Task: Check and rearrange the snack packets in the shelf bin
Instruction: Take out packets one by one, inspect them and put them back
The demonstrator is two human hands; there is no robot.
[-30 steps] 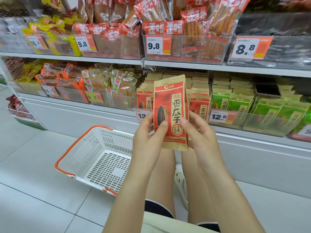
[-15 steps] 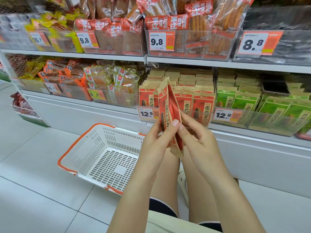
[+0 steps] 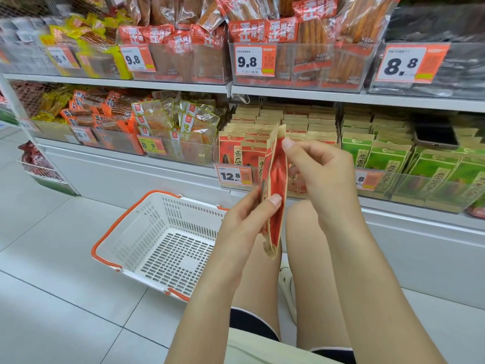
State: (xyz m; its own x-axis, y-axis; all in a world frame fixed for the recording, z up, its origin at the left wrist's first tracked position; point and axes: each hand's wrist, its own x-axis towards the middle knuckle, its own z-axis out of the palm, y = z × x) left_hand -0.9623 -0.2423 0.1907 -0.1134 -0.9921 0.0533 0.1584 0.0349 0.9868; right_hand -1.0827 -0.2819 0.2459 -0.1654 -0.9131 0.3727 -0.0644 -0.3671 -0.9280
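**Red packet held edge-on before the shelf bin**

Head view. Held upright between both hands, in front of the lower shelf: a red snack packet (image 3: pixel 273 190), turned nearly edge-on toward the camera, kraft-brown top edge up, bottom corner hanging above the knees. Pinched low on its near edge by the left hand (image 3: pixel 248 219), thumb pressed flat on the red face, other fingers curled behind. Pinched near the top by the right hand (image 3: pixel 319 174), forefinger tip on the upper edge, remaining fingers curled in behind the packet.

Directly behind the packet: a clear shelf bin (image 3: pixel 236 179) on the lower shelf, packed with rows of matching red packets (image 3: pixel 232 156) standing upright, a "12.8" price tag (image 3: pixel 233 176) clipped to its front wall. Just right of it, a neighbouring bin of green packets (image 3: pixel 388 158) in the same upright rows, with a dark phone (image 3: pixel 435 135) lying flat on top of them. To the left on the same shelf, clear pouches of orange-brown snacks (image 3: pixel 181 122) piled loosely.

On the upper shelf: bins of long red-labelled stick snacks (image 3: pixel 301 35), tagged "9.8", and a dark-packed bin tagged "8.8" (image 3: pixel 409 63).

On the tiled floor (image 3: pixel 52 258), left of the bare knees: a white plastic basket (image 3: pixel 157 248) with orange handles, standing near the shelf base.
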